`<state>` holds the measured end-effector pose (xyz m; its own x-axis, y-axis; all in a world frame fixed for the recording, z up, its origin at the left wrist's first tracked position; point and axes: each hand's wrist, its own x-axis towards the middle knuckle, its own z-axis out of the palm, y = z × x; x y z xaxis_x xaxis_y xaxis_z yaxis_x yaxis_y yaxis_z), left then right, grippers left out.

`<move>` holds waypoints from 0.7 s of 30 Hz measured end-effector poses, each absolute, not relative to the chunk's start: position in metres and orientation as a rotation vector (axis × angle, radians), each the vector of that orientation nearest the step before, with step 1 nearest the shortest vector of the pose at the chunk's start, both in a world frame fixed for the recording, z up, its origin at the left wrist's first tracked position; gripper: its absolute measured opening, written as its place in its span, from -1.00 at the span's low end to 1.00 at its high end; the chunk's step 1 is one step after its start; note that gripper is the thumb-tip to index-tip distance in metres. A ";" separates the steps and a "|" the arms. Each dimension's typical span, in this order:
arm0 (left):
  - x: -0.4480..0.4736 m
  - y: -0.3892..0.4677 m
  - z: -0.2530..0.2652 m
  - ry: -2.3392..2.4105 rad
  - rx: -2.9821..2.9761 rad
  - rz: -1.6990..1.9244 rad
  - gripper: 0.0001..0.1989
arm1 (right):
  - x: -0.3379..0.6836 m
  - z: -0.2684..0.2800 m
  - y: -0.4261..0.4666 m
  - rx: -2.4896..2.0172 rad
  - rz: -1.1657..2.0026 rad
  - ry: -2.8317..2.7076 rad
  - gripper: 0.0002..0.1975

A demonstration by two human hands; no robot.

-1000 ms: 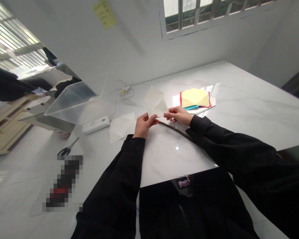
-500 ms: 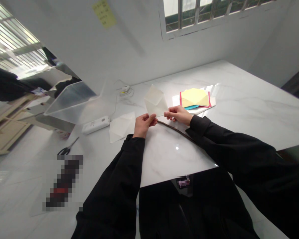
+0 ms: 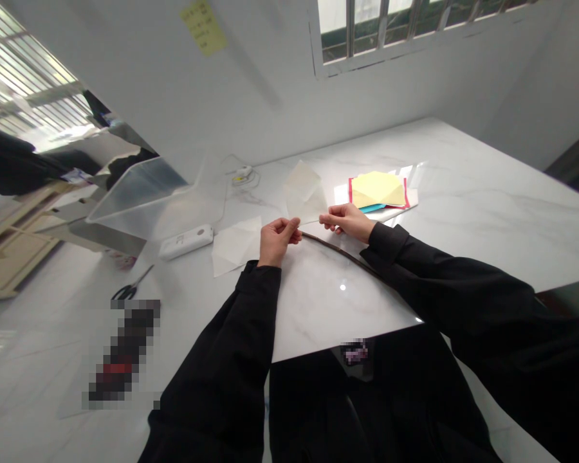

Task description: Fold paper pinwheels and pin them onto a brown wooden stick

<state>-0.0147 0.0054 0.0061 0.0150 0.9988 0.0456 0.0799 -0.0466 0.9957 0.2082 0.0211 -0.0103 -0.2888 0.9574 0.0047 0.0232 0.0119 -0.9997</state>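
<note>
Both hands hold a whitish paper envelope by its lower edge, its pointed flap standing up. My left hand pinches the lower left corner between thumb and fingers. At the lower right corner, my right hand is closed on the same envelope. A thin dark brown stick or cord runs from beside my left fingers to under my right sleeve; whether those fingers touch it I cannot tell. Left of my left hand, another white envelope lies flat on the table.
A stack of yellow, red and blue envelopes lies beyond my right hand on the marbled table. To the left are a white power strip, a clear plastic bin, scissors and a pixelated dark item.
The held envelope has shifted slightly right and tilted a little. My left hand has edged slightly left, my right hand slightly right; both keep their grip.
</note>
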 end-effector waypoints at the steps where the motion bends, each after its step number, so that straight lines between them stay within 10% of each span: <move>1: -0.014 0.004 0.007 1.212 1.303 1.171 -0.46 | 0.208 -0.010 0.021 -1.066 1.408 -1.440 -0.59; 21: -0.008 0.006 -0.004 1.223 1.284 1.128 -0.44 | 0.203 -0.012 0.018 -1.017 1.437 -1.516 -0.61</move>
